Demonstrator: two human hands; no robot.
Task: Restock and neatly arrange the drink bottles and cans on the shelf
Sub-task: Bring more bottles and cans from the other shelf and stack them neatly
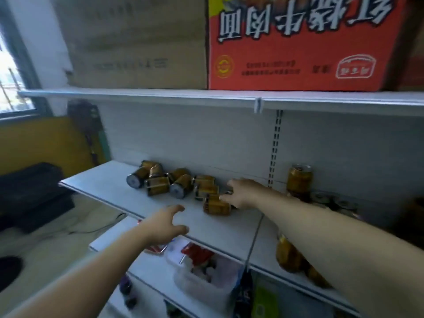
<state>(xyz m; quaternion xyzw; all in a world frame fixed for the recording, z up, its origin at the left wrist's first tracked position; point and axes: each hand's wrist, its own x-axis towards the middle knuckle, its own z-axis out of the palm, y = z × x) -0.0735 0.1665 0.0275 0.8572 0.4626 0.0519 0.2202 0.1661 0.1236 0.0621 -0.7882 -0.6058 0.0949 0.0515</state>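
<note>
Several gold-brown cans [165,181] lie tipped over in a loose heap on the white middle shelf [110,187]. One fallen can [214,205] lies nearest the front, and my right hand [241,193] curls its fingers around that can's right end. My left hand [166,222] hovers open over the shelf's front edge, fingers spread, touching no can. An upright can [299,180] stands at the back right, with more can tops [330,200] beside it, partly hidden by my right forearm.
A red carton [298,42] and a brown cardboard box [137,42] sit on the top shelf. Below, a clear plastic tub [206,285] of packets and some jars [289,255] fill the lower shelf. A dark box [29,191] stands at the left.
</note>
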